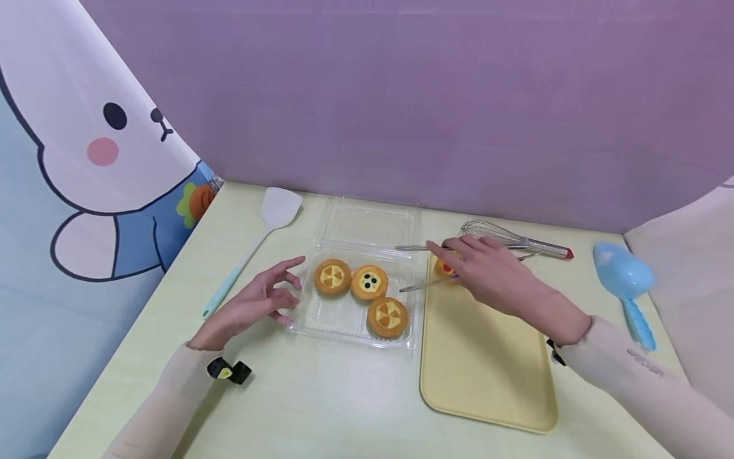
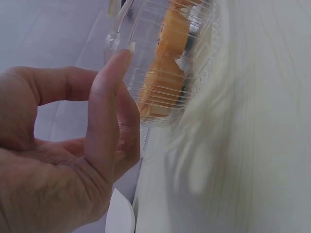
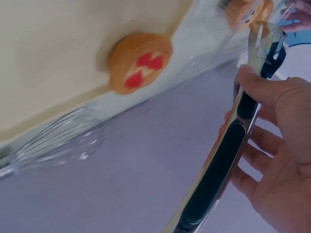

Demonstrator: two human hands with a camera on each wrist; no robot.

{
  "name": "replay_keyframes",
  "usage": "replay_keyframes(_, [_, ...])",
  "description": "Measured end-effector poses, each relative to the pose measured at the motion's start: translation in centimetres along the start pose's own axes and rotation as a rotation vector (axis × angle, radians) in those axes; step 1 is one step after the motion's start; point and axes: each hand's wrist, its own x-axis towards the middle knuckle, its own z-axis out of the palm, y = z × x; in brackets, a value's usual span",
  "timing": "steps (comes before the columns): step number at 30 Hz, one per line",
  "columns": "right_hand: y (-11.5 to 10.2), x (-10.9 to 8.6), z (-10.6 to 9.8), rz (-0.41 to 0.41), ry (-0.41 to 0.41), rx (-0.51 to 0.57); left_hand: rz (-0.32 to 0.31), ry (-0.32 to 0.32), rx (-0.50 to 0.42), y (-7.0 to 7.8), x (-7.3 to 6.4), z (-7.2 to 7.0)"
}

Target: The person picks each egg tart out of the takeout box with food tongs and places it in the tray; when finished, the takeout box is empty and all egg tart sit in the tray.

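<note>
Metal tongs (image 1: 423, 285) are in my right hand (image 1: 490, 274), their arms spread apart with nothing between the tips. The tips reach over the right side of a clear plastic clamshell box (image 1: 321, 322), which lies with its lid folded back. Inside it sit three round tarts: two with brown wedges (image 1: 332, 276) (image 1: 387, 317) and one with dark berries (image 1: 369, 282). Another tart with red pieces (image 3: 141, 63) lies at the tray's far end, partly hidden by my right hand in the head view. My left hand (image 1: 260, 296) has its loosely bent fingers right at the box's left rim.
A beige tray (image 1: 487, 357) lies right of the box. Behind it is a wire whisk (image 1: 499, 234) with a red-tipped handle. A blue scoop (image 1: 625, 274) lies at the far right, a white spatula (image 1: 281, 207) with a mint handle at the left. A purple cloth wall (image 1: 401, 115) closes off the back.
</note>
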Motion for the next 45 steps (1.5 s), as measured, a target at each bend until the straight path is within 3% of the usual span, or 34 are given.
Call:
replay_keyframes(14, [-4.2, 6.2, 1.4, -0.125, -0.039, 0.065, 0.004, 0.017, -0.003, -0.2, 0.2, 0.0])
replay_keyframes(19, [-5.6, 8.1, 2.4, -0.129, -0.063, 0.087, 0.005, 0.019, -0.002, -0.3, 0.3, 0.0])
replay_keyframes(26, [-6.8, 10.2, 3.3, -0.116, -0.024, 0.073, 0.002, 0.024, -0.001, -0.2, 0.4, 0.0])
replay_keyframes(35, [-7.5, 11.3, 3.6, -0.102, -0.068, 0.068, 0.006, 0.023, -0.007, 0.1, 0.5, 0.1])
replay_keyframes(45, [-8.1, 10.9, 3.3, -0.124, -0.082, 0.106, -0.025, 0.034, 0.008, 0.2, 0.4, 0.2])
